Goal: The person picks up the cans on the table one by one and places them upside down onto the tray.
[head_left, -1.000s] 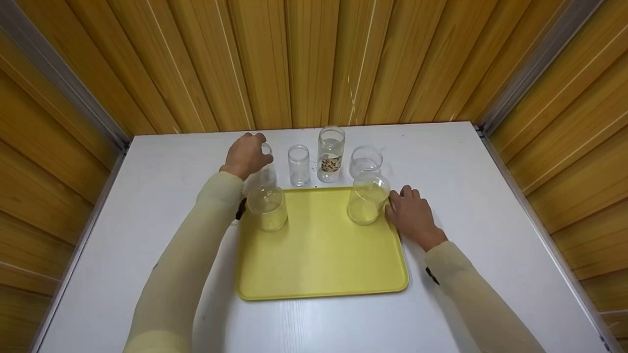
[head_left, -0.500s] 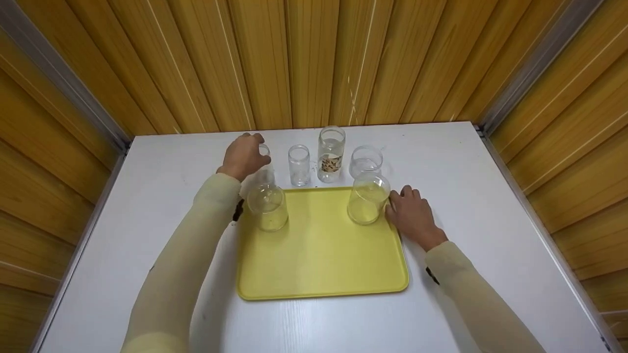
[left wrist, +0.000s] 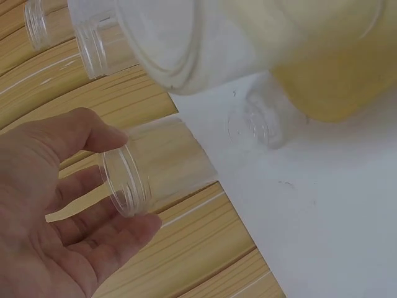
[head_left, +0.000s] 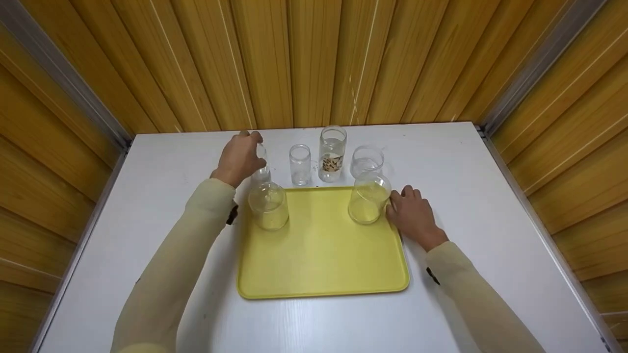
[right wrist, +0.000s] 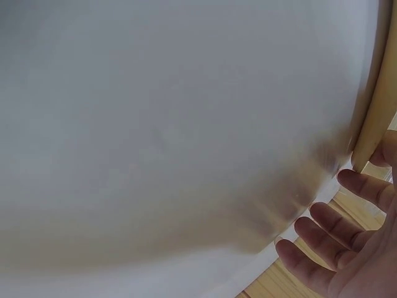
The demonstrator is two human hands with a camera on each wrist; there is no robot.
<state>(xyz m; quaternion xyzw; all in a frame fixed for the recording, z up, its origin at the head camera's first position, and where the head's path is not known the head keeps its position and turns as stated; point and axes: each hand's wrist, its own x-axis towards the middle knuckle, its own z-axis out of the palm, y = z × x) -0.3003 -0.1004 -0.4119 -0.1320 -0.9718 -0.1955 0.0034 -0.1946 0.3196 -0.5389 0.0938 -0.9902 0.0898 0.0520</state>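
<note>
Jar (left wrist: 177,155) is on my feed past the tray's (head_left: 321,264) far left corner, at the left end of the back row. Stands upright, mouth up, long axis vertical; can't confirm base contact with the worktop (head_left: 495,196).

Left hand (head_left: 237,159) reaches in from above, palm toward the mouth, thumb and fingers curled round the rim, pinching it. Left sleeve (head_left: 169,269) runs up beside the tray. Right hand (head_left: 414,213) lies low at the tray's right edge, fingers apart and loosely bent, thumb and index at the edge; I can't tell whether they pinch it.

My head view has the jar partly hidden behind the left hand; the left wrist view shows its threaded rim and the thumb on it, mouth facing the palm. Right wrist view gives me the separate fingertips, less clear from the head.

Going outward: small jar (head_left: 300,166) near the pinched one, then labelled jar (head_left: 332,159), then round glass (head_left: 367,159). On the tray, left glass (head_left: 268,208) and right glass (head_left: 368,201), the latter just beside the right hand. Wood-look wall (head_left: 314,63) behind.
</note>
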